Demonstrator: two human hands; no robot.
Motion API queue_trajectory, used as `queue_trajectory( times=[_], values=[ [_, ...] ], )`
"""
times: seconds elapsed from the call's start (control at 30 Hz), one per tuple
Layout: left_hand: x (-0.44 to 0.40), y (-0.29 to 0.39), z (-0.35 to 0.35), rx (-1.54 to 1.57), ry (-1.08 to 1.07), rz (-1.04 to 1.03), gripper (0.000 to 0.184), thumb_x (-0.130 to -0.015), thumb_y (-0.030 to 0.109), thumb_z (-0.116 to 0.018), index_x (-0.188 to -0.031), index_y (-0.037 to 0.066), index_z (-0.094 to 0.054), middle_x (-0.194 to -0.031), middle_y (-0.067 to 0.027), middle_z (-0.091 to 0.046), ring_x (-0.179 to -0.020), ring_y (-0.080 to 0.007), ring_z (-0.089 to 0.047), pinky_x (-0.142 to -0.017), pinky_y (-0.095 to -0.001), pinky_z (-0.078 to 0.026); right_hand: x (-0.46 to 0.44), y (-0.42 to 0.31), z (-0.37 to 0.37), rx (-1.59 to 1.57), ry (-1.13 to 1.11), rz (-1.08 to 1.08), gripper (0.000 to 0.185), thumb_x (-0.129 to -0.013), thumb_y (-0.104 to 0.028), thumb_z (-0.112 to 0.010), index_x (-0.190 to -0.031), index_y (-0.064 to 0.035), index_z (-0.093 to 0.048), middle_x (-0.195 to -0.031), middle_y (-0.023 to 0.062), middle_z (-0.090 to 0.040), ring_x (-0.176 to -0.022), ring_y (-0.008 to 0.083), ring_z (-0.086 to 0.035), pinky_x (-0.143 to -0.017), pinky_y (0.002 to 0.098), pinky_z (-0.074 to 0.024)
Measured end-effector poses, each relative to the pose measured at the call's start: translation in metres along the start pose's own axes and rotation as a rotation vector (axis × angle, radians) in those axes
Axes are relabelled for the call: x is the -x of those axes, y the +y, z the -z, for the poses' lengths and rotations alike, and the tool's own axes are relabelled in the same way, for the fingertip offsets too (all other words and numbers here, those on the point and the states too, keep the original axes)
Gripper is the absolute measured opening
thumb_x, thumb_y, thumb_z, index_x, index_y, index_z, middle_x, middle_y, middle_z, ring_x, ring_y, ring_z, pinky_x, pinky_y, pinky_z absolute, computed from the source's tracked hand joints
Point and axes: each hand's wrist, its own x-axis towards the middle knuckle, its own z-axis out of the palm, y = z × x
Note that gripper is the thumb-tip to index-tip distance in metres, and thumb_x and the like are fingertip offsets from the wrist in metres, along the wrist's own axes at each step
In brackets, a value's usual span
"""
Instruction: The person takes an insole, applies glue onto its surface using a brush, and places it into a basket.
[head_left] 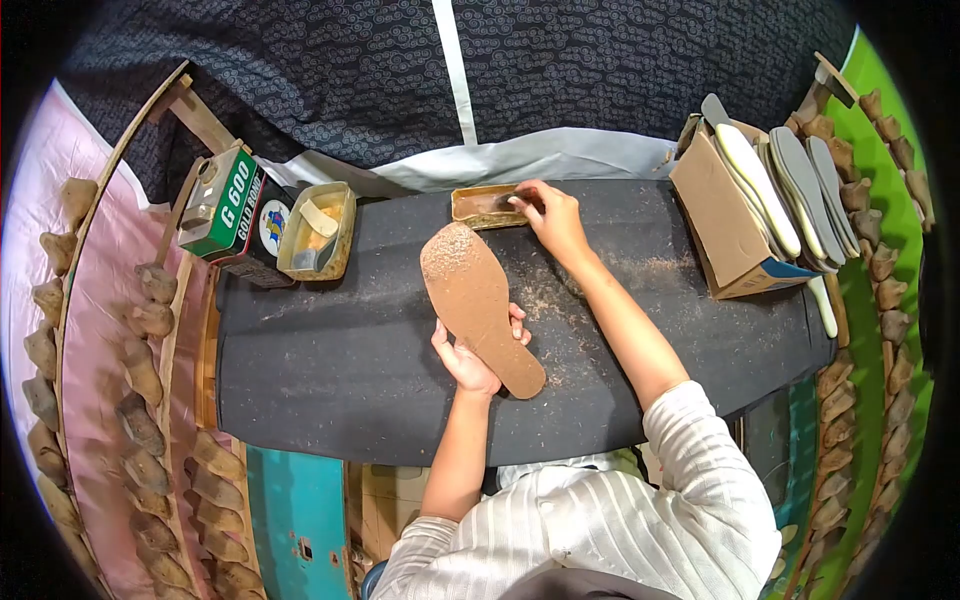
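Note:
A brown sole-shaped piece lies across my left hand, whose fingers and thumb wrap round its edges near the narrow part. Pale crumbs cover the wide end of the piece. My right hand is at the right end of a small rectangular tray with a brownish inside. Its thumb and fingers are pinched together over the tray's edge, and what they hold, if anything, is too small to make out.
A green and black G 600 can and a tub of yellowish material stand at the left. A cardboard box of grey and white soles is at the right. Crumbs litter the dark table. Racks of shoe lasts flank both sides.

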Motion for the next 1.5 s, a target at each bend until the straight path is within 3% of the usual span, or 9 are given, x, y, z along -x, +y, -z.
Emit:
queue_trajectory(
  times=[0.43,0.57,0.63,0.7,0.83,0.9,0.97,1.1,1.5],
  values=[
    [0.001,0.000,0.002,0.083,-0.045,-0.012,0.072,-0.082,0.063,-0.019,-0.119,0.006,-0.044,-0.102,-0.0117,-0.053,-0.081,-0.0234,-0.052,-0.070,-0.0401,-0.044,0.079,-0.112,0.052,-0.276,0.026,0.314,0.023,-0.068,0.001,-0.070,-0.090,-0.0010,-0.062,-0.084,0.0105,-0.063,-0.073,0.0180,-0.063,-0.065,0.0274,-0.0499],
    [0.003,0.000,-0.005,0.112,0.347,-0.063,0.067,-0.084,0.059,-0.023,-0.121,0.006,-0.043,-0.103,-0.0124,-0.055,-0.087,-0.0249,-0.054,-0.072,-0.0387,-0.044,0.103,-0.121,0.049,-0.267,-0.098,0.329,0.030,-0.059,0.003,-0.070,-0.088,-0.0012,-0.062,-0.081,0.0110,-0.063,-0.072,0.0236,-0.062,-0.066,0.0302,-0.0496],
    [0.000,0.001,-0.002,0.009,0.324,-0.088,0.065,-0.085,0.057,-0.025,-0.120,0.006,-0.044,-0.104,-0.0137,-0.055,-0.089,-0.0256,-0.055,-0.076,-0.0391,-0.045,0.112,-0.125,0.055,-0.259,-0.098,0.344,0.031,-0.056,0.004,-0.068,-0.086,-0.0012,-0.062,-0.081,0.0107,-0.063,-0.071,0.0244,-0.062,-0.066,0.0303,-0.0496],
    [-0.004,0.006,0.011,0.023,-0.196,-0.079,0.064,-0.085,0.056,-0.025,-0.119,0.006,-0.045,-0.107,-0.0154,-0.055,-0.095,-0.0276,-0.055,-0.082,-0.0407,-0.044,0.120,-0.127,0.061,-0.292,-0.123,0.284,0.034,-0.055,0.005,-0.067,-0.087,-0.0012,-0.062,-0.081,0.0108,-0.063,-0.072,0.0240,-0.062,-0.066,0.0302,-0.0495],
    [0.004,0.000,-0.001,0.001,0.151,-0.062,0.063,-0.086,0.056,-0.026,-0.118,0.006,-0.047,-0.106,-0.0143,-0.055,-0.089,-0.0241,-0.055,-0.081,-0.0346,-0.044,0.114,-0.132,0.056,-0.287,-0.021,0.281,0.033,-0.057,0.003,-0.069,-0.088,-0.0013,-0.062,-0.082,0.0106,-0.063,-0.072,0.0239,-0.062,-0.065,0.0305,-0.0495],
    [0.004,-0.003,0.005,0.099,0.107,-0.031,0.062,-0.087,0.055,-0.025,-0.119,0.007,-0.047,-0.107,-0.0133,-0.055,-0.092,-0.0235,-0.055,-0.084,-0.0342,-0.043,0.104,-0.137,0.049,-0.240,0.022,0.364,0.031,-0.059,0.001,-0.070,-0.089,-0.0011,-0.062,-0.082,0.0105,-0.063,-0.072,0.0243,-0.062,-0.064,0.0307,-0.0496],
    [0.002,-0.008,0.015,0.345,-0.290,-0.093,0.061,-0.088,0.054,-0.024,-0.120,0.007,-0.047,-0.108,-0.0126,-0.055,-0.097,-0.0244,-0.054,-0.087,-0.0363,-0.042,0.105,-0.136,0.047,-0.215,-0.006,0.356,0.029,-0.062,-0.003,-0.071,-0.089,-0.0011,-0.061,-0.083,0.0109,-0.063,-0.072,0.0251,-0.062,-0.064,0.0311,-0.0497],
    [0.002,-0.004,0.002,-0.037,0.049,-0.096,0.058,-0.088,0.051,-0.024,-0.115,0.004,-0.047,-0.101,-0.0135,-0.056,-0.084,-0.0245,-0.055,-0.076,-0.0364,-0.046,0.116,-0.132,0.056,-0.206,-0.064,0.348,0.024,-0.062,-0.003,-0.070,-0.085,-0.0024,-0.062,-0.078,0.0104,-0.062,-0.069,0.0252,-0.061,-0.063,0.0311,-0.0494],
    [0.003,0.001,0.005,0.138,-0.090,-0.027,0.061,-0.086,0.053,-0.027,-0.118,0.004,-0.045,-0.106,-0.0140,-0.053,-0.089,-0.0258,-0.054,-0.075,-0.0344,-0.046,0.116,-0.127,0.055,-0.296,-0.065,0.365,0.027,-0.062,-0.001,-0.069,-0.087,-0.0014,-0.062,-0.080,0.0112,-0.063,-0.071,0.0262,-0.061,-0.065,0.0310,-0.0491]
  ],
)
